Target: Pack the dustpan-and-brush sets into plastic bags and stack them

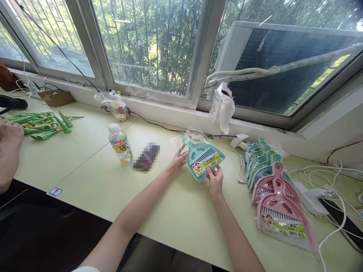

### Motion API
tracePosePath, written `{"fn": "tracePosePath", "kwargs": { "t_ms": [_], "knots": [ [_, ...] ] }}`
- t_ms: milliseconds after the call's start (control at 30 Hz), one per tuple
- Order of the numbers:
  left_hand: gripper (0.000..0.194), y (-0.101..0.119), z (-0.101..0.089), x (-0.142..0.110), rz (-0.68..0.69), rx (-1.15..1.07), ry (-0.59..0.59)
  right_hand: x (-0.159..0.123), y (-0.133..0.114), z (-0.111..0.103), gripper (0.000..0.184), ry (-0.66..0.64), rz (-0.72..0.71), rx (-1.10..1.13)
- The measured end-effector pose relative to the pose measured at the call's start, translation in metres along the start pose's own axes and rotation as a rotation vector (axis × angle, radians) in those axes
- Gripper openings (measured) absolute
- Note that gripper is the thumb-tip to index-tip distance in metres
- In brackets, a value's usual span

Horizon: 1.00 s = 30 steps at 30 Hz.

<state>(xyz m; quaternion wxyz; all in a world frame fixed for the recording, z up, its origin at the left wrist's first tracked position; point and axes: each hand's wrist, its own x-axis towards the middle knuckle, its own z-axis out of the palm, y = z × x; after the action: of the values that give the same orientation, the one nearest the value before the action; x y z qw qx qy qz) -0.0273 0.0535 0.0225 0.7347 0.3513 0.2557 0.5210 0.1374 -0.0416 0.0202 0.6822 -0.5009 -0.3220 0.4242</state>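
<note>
A teal dustpan and brush set (198, 155) in clear plastic wrap, with a yellow-green label across its front, is held tilted above the table. My left hand (179, 158) is closed on its left edge, near the handle. The lower right edge is pinched by my right hand (215, 179), thumb on the label side. Loose clear wrap sticks out around the handle. To the right stands a row of similar wrapped sets, teal ones (259, 160) behind and pink ones (283, 211) in front.
A drink bottle (121, 145) and a blurred-out object (146, 156) sit left of my hands. Green cone-shaped pieces (47, 124) lie at the far left beside another person's arm (10, 151). White cables (337, 189), a power strip (310, 198) and a phone (343, 223) are at the right.
</note>
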Motion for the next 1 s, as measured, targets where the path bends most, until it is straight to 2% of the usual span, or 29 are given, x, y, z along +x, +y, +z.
{"fn": "tracePosePath", "kwargs": {
  "t_ms": [133, 200, 400, 633, 800, 900, 1000],
  "knots": [
    [0.087, -0.003, 0.006, -0.007, -0.08, 0.027, -0.164, 0.0, 0.0, 0.0, 0.068, 0.04, -0.02, -0.015],
    [0.091, -0.006, 0.009, -0.009, -0.115, 0.039, -0.199, 0.001, -0.001, -0.001, 0.069, 0.08, -0.025, -0.035],
    [0.086, -0.014, 0.012, -0.007, -0.138, 0.036, -0.176, 0.002, -0.004, -0.005, 0.071, 0.148, -0.038, -0.085],
    [0.098, -0.026, 0.012, -0.008, -0.155, 0.082, -0.181, 0.008, -0.008, -0.016, 0.062, 0.134, 0.035, -0.17],
    [0.081, -0.03, 0.019, -0.012, -0.167, 0.101, -0.197, 0.009, -0.008, -0.015, 0.061, 0.104, 0.048, -0.069],
    [0.066, -0.032, 0.025, -0.015, -0.234, 0.093, -0.243, 0.007, -0.006, -0.012, 0.063, 0.128, 0.054, -0.007],
    [0.058, -0.032, 0.03, -0.018, -0.238, 0.058, -0.248, 0.008, -0.004, -0.011, 0.065, 0.173, 0.046, 0.034]
  ]
}}
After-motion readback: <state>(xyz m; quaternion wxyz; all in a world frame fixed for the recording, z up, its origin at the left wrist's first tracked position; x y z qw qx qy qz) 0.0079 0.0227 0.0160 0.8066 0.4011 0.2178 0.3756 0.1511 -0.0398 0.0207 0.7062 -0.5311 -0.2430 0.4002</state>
